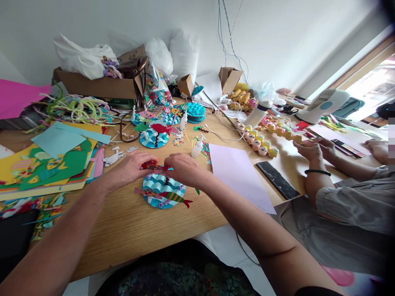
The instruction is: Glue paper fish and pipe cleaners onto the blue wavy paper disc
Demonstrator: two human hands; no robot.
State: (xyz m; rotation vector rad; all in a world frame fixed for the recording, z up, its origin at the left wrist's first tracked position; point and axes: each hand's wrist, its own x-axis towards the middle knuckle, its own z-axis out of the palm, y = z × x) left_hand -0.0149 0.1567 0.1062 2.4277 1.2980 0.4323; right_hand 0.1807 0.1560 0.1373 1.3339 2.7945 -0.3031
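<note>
A red paper fish with spots is pinched between my two hands, above the far edge of a round blue paper disc. My left hand grips its left end, fingers closed. At its right end, my right hand has closed fingers too. The blue disc lies flat on the table, with wavy white and blue strips and small purple curls. Across its near part lies a striped green and red paper fish. My hands partly hide the disc's far side. A small white glue bottle stands just beyond my right hand.
Coloured paper sheets are stacked on the left, with paper scraps nearer. Another decorated disc sits behind my hands. A lilac sheet and a black phone lie to the right, beside a co-worker's hands.
</note>
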